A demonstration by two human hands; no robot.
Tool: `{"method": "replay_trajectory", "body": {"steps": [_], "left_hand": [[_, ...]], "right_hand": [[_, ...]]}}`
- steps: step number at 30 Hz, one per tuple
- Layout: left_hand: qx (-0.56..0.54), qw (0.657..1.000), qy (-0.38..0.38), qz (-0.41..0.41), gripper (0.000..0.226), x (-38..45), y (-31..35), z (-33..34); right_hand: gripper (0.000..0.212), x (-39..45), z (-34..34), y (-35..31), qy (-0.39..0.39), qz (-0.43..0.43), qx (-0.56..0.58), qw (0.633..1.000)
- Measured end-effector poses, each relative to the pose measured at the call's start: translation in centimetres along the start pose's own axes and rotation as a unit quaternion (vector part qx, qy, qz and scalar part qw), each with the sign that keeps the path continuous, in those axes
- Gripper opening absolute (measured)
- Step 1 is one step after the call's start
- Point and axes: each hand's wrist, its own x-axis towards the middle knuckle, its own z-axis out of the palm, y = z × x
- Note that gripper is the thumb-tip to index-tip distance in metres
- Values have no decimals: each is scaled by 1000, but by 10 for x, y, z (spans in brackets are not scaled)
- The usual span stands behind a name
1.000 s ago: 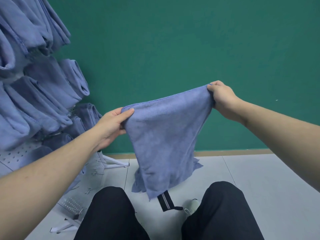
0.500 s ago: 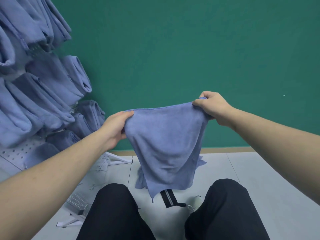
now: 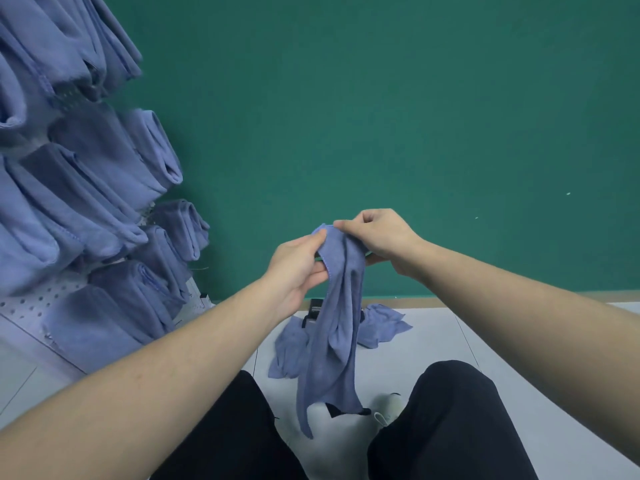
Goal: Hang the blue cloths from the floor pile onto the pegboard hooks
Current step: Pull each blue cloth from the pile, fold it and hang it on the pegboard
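Note:
A blue cloth (image 3: 334, 334) hangs folded lengthwise in front of me, its top corners brought together. My left hand (image 3: 299, 261) pinches the top edge from the left, and my right hand (image 3: 375, 237) pinches it from the right, the two hands nearly touching. Behind the hanging cloth, a small pile of blue cloths (image 3: 381, 325) lies on the pale floor by the wall. On the left a white pegboard (image 3: 24, 306) leans, with several folded blue cloths (image 3: 104, 174) hanging on it.
A green wall (image 3: 381, 98) stands straight ahead with a wooden skirting strip at its foot. My knees in black trousers (image 3: 450, 420) fill the bottom. A small black item (image 3: 316, 308) lies by the pile, and a pale shoe (image 3: 388, 408) shows between my knees.
My hands have come together from a wide spread, folding the cloth in half so it hangs narrow. They have also dropped lower, and more of the floor pile shows.

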Motion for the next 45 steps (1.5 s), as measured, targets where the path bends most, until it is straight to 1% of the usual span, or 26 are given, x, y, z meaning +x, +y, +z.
{"method": "replay_trajectory", "body": {"steps": [3,5,8,12,16,19,21,23,27,29,31,33,35,36,38,39,40,42,43,44,45], "left_hand": [[-11,1000,-12,1,19,-3,1,4],[-11,1000,-22,6,22,-4,2,5],[17,999,-40,24,26,-5,0,8],[51,997,-29,41,27,-3,-3,8],[80,994,-22,65,27,-4,-5,11],[114,990,-25,85,25,-5,-7,15],[127,987,-23,95,25,-3,-7,16],[136,985,-20,102,26,-2,-7,16],[161,980,-27,111,25,-2,-8,16],[163,978,-27,125,24,-3,-10,16],[141,980,-26,137,21,-4,-8,17],[123,980,-42,151,20,-6,-5,17],[127,976,-45,168,22,-6,-4,15],[132,976,-33,173,20,-4,-4,13],[152,973,-7,172,20,-1,-4,10],[168,972,0,167,22,0,-5,8],[181,970,4,163,25,2,-6,7],[198,968,10,155,31,4,-6,6],[201,968,8,150,33,4,-6,6],[205,968,2,147,33,4,-5,6],[209,967,-10,146,32,4,-4,7]], "right_hand": [[31,-2,-4,1,-1,11,6,1000],[25,-3,-5,3,-20,20,35,999],[12,-4,-6,4,-54,26,90,994],[4,-7,-6,4,-60,40,134,988],[16,-6,-5,1,-36,50,138,989],[15,-6,-3,-3,-33,71,170,982],[5,-6,-3,-4,-49,81,198,976],[11,-7,-4,-5,-67,91,222,969],[14,-8,-5,-4,-82,105,256,957],[15,-9,-6,-5,-79,106,271,953],[15,-11,-7,-7,-79,99,294,947],[16,-12,-10,-11,-84,89,301,946],[22,-14,-13,-14,-104,87,283,950],[24,-16,-14,-16,-118,86,274,951],[21,-19,-17,-17,-135,76,246,957],[19,-19,-18,-16,-127,63,219,966],[18,-19,-20,-14,-104,38,175,978],[21,-15,-24,-6,-37,-42,46,997],[24,-13,-27,-2,-16,-89,-16,996],[27,-12,-29,1,-15,-127,-55,990],[29,-10,-31,4,-29,-151,-71,986]]}}
